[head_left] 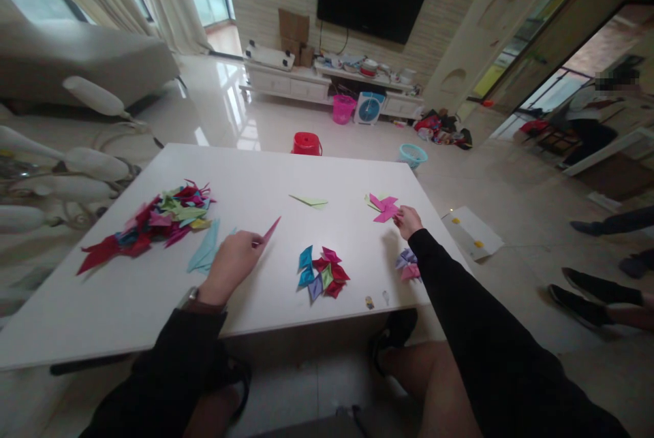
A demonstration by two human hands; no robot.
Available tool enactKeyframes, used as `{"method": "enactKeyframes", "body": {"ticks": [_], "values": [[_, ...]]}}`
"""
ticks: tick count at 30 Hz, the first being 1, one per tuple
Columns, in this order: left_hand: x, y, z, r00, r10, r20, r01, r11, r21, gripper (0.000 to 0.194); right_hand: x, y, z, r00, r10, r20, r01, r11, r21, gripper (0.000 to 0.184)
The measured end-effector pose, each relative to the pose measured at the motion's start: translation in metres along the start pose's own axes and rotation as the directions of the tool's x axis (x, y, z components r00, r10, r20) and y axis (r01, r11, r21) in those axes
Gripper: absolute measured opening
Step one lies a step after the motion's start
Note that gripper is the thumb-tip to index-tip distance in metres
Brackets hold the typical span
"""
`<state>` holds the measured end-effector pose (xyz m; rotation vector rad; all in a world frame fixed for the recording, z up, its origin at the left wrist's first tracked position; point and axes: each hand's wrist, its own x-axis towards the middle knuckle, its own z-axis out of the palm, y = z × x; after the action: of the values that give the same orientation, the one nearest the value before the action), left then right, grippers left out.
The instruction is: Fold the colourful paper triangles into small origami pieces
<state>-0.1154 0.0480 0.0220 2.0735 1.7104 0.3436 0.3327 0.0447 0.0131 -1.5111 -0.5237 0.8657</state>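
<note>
On the left side of the white table (250, 176), my left hand (232, 264) pinches a pointed pink folded paper piece (270, 228). My right hand (409, 222) grips the edge of a pink paper pinwheel shape (384, 208) at the table's right, with light green paper (375, 201) partly showing behind it. A green folded paper strip (308, 201) lies between the hands. Nearer me is a cluster of multicoloured folded papers (323, 273). Purple and pink folded papers (407, 262) are partly hidden by my right sleeve. Light blue papers (206, 248) lie beside my left hand.
A heap of multicoloured folded papers (163, 216) covers the table's left part. Stickers (369, 302) are on the front edge. Beyond the table stand a red bucket (306, 144) and a turquoise basket (413, 154). Lamp arms (97, 164) jut in at left; people's feet (580, 305) are at right.
</note>
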Motion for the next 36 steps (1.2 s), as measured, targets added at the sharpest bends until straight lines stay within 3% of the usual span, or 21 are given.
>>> {"method": "enactKeyframes", "body": {"ticks": [3, 7, 11, 14, 18, 26, 36], "values": [[-0.009, 0.03, 0.004, 0.999, -0.007, 0.037, 0.018, 0.957, -0.291, 0.026, -0.053, -0.003, 0.004, 0.996, 0.019, 0.081, -0.021, 0.999, 0.028, 0.03], [-0.024, 0.067, 0.015, 0.988, 0.019, 0.154, 0.088, 0.747, -0.659, 0.021, -0.13, 0.019, 0.017, 0.945, -0.005, 0.328, 0.015, 1.0, -0.028, 0.033], [-0.035, 0.09, 0.03, 0.978, 0.043, 0.206, 0.146, 0.57, -0.808, 0.023, -0.168, 0.044, 0.043, 0.883, 0.076, 0.464, -0.058, 0.997, -0.052, 0.041], [-0.036, 0.099, 0.038, 0.971, 0.036, 0.237, 0.187, 0.506, -0.842, 0.023, -0.17, 0.051, 0.06, 0.84, 0.08, 0.536, -0.109, 0.994, 0.022, 0.044], [-0.033, 0.101, 0.044, 0.969, 0.043, 0.244, 0.202, 0.432, -0.879, 0.027, -0.165, 0.052, 0.07, 0.815, 0.025, 0.578, -0.089, 0.993, 0.082, 0.045], [-0.033, 0.105, 0.046, 0.943, 0.109, 0.313, 0.273, 0.28, -0.92, 0.032, -0.159, 0.047, 0.063, 0.849, -0.103, 0.519, 0.056, 0.993, 0.106, 0.037], [-0.036, 0.114, 0.05, 0.92, 0.157, 0.36, 0.317, 0.243, -0.917, 0.043, -0.16, 0.035, 0.061, 0.868, -0.15, 0.473, 0.113, 0.988, 0.107, 0.037]]}}
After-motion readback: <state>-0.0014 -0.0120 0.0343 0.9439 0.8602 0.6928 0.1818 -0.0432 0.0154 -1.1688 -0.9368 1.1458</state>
